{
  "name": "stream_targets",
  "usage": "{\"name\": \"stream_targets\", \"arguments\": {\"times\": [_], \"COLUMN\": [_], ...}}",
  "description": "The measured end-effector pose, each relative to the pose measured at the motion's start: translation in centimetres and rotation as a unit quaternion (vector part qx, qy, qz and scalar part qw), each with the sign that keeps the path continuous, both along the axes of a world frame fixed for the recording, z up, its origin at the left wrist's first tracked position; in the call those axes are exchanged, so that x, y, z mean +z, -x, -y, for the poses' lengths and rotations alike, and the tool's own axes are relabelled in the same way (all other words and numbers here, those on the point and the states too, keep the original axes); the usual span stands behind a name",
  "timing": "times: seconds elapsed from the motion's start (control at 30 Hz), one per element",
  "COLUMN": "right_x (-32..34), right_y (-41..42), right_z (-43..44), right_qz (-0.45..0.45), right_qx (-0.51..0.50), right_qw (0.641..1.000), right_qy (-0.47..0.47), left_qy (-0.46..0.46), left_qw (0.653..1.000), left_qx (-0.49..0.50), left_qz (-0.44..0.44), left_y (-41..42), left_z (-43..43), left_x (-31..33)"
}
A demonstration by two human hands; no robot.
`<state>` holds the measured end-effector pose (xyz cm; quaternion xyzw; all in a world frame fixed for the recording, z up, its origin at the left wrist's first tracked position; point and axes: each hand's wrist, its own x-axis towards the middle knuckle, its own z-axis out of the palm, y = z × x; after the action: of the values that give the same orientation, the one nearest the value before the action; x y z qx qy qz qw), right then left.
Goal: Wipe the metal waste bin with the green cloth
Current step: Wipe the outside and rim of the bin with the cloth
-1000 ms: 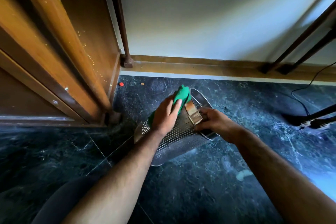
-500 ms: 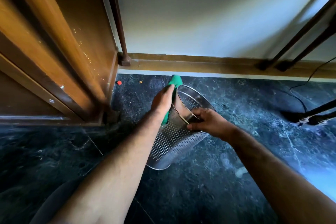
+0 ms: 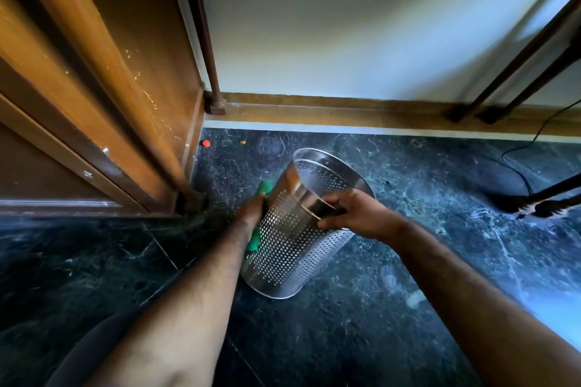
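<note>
The perforated metal waste bin (image 3: 295,248) stands tilted on the dark marble floor, its open mouth leaning away toward the wall. My right hand (image 3: 355,214) grips the bin's shiny upper band at the rim on the near right side. My left hand (image 3: 251,214) presses the green cloth (image 3: 263,190) against the bin's left outer wall. Only bits of the cloth show, above and below the hand. The bin's far left side is hidden behind hand and cloth.
A wooden cabinet (image 3: 103,97) stands close on the left. A wall with a wooden skirting board (image 3: 345,116) runs behind. Thin furniture legs (image 3: 509,69) and a black cable (image 3: 518,166) are at the right. A small red speck (image 3: 206,143) lies near the cabinet corner.
The bin has been raised from lying nearly flat to a steeper tilt. My left hand with the cloth slid from the top rim down along the bin's left side.
</note>
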<state>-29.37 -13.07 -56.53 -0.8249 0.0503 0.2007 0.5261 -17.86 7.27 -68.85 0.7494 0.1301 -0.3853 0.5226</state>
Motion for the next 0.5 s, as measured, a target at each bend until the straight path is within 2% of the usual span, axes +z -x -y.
{"name": "stream_targets", "arguments": {"times": [0.07, 0.17, 0.3, 0.4, 0.5], "right_x": [0.6, 0.8, 0.7, 0.3, 0.1], "right_y": [-0.4, -0.7, -0.8, -1.5, -2.4], "right_z": [-0.8, -0.7, -0.5, -0.6, -1.1], "right_qz": [0.002, -0.001, 0.024, 0.045, 0.06], "right_qx": [0.053, 0.058, 0.05, 0.044, 0.079], "right_qw": [0.998, 0.997, 0.995, 0.987, 0.961], "right_qy": [0.041, 0.05, 0.08, 0.149, 0.257], "left_qy": [0.099, 0.15, 0.102, 0.127, 0.141], "left_qw": [0.993, 0.987, 0.983, 0.974, 0.961], "left_qx": [0.055, 0.061, 0.066, 0.149, 0.222], "left_qz": [-0.033, -0.002, 0.135, 0.114, 0.083], "left_y": [0.1, -1.2, -2.8, -3.8, -4.9], "left_z": [1.5, 3.6, 3.7, 2.2, -0.2], "left_x": [4.0, 8.3, 10.6, 9.8, 7.5]}}
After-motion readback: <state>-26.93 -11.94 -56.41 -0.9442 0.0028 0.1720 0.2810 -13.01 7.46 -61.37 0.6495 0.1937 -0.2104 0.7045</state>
